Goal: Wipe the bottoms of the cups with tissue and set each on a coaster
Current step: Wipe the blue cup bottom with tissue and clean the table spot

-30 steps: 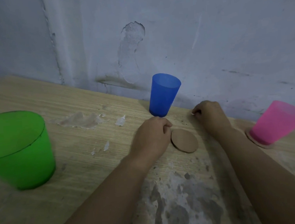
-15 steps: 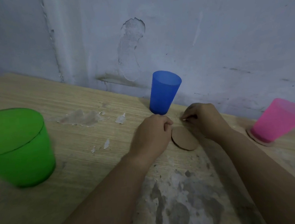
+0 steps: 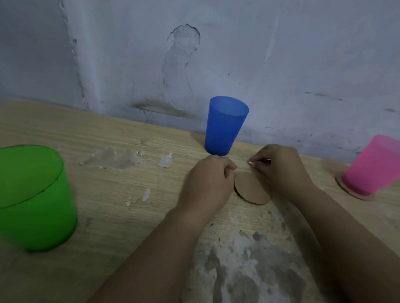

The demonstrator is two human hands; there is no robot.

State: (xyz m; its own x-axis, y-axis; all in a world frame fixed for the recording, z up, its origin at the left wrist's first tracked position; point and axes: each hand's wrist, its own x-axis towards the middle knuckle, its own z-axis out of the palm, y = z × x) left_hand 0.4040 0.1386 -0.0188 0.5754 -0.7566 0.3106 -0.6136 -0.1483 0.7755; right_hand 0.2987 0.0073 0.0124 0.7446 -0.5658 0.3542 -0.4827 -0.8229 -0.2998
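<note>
bench (image 3: 59, 272): worn wood with peeled and bare patches; I judge it rough enough that nothing slides far on it.

green cup (image 3: 24, 198): largest thing here, standing on the bench at far left, no coaster under it that I can see. Looks like thin plastic, light and a bit flexible. I'd take it around the wall, not pinch the rim.

pink cup (image 3: 381, 164): far right, already on a coaster (image 3: 357, 195). I'd count this one as done.

blue cup (image 3: 225, 125): upright near the wall, directly on the bench just behind my hands. Thin, light, smooth plastic, easy to tip. I'd wrap the lower wall and tilt it to reach the bottom.

left hand (image 3: 209, 184): fingers curled, at the near-left edge of the free coaster; whether it grips anything I cannot tell.

right hand (image 3: 280, 166): fingers curled, seemingly pinching a small white scrap, probably tissue. Soft, tears easily.

free coaster (image 3: 251, 188): flat brown disc between my hands, stiff card, very light. I'd lift it by the edge or just slide it.
</note>
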